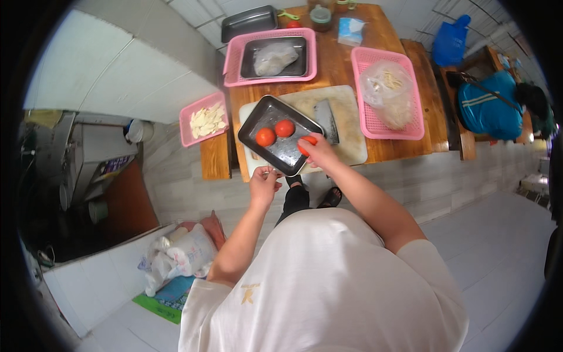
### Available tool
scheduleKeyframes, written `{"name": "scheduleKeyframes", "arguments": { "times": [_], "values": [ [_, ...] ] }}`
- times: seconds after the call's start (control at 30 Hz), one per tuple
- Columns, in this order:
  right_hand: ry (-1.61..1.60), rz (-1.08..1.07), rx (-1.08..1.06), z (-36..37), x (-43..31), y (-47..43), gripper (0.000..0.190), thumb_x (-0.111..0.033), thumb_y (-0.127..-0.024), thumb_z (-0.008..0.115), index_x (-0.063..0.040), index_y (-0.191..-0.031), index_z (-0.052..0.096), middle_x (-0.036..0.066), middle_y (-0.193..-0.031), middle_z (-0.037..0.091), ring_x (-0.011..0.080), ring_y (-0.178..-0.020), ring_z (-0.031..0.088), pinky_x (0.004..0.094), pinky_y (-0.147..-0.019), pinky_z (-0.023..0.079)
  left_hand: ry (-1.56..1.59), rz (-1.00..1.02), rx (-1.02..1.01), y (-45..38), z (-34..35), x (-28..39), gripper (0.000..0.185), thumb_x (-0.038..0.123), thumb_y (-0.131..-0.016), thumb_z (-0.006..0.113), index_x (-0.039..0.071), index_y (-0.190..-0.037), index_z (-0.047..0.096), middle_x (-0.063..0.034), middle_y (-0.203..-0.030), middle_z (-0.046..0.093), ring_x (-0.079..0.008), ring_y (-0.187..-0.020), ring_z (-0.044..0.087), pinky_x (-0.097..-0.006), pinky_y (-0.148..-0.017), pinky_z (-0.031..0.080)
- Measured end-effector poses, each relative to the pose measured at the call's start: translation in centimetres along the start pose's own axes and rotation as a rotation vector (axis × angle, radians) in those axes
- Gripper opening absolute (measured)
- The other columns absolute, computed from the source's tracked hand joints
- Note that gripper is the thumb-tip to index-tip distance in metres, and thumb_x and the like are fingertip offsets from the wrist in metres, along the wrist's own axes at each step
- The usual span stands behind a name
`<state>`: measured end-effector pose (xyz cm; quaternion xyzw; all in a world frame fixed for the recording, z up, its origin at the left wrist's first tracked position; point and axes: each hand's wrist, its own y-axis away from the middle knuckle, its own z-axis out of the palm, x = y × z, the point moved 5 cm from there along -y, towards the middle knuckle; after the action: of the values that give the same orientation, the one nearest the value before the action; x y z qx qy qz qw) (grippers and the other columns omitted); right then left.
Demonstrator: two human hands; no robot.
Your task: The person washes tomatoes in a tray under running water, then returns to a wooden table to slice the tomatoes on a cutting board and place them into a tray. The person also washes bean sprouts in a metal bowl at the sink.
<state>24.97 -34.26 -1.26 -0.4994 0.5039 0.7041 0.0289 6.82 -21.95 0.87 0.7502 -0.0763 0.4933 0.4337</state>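
A dark rectangular metal tray sits at an angle on the white cutting board. Two whole tomatoes lie inside it. My right hand grips another tomato over the tray's right side. By the tray's near left edge is my left hand, its fingers curled. Something thin shows at those fingertips, too small to make out, and whether they touch the tray is unclear. A cleaver rests on the board behind my right hand.
Pink baskets flank the board: one with bagged food, one with a tray and bag, one with pale slices. A jar and tissue pack stand at the back. A person sits at right.
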Motion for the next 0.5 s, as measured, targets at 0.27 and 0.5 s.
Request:
{"name": "scheduleKeyframes", "arguments": {
  "times": [0.27,0.5],
  "values": [
    [-0.781,0.359,-0.325,1.9,3.0,2.5,0.044,-0.053,-0.099,0.054,-0.011,-0.113,0.060,0.004,-0.096,0.067,0.0169,-0.084,0.067,0.0367,-0.073,0.056,-0.670,0.968,-0.089,2.0,6.6,7.5,0.021,0.016,-0.085,0.073,0.006,-0.104,0.076,-0.0139,-0.106,0.072,-0.0330,-0.109,0.065,-0.0406,-0.096,0.050],
    [-0.996,0.305,-0.132,-5.5,12.4,6.4,0.031,-0.041,-0.103,0.052,-0.012,-0.096,0.061,0.002,-0.084,0.063,0.0147,-0.077,0.063,0.0303,-0.065,0.053,-0.931,1.052,-0.624,5.3,13.8,6.0,0.053,0.028,-0.091,0.067,0.006,-0.138,0.055,-0.0207,-0.146,0.048,-0.0407,-0.130,0.048,-0.0494,-0.112,0.036]
  ]
}}
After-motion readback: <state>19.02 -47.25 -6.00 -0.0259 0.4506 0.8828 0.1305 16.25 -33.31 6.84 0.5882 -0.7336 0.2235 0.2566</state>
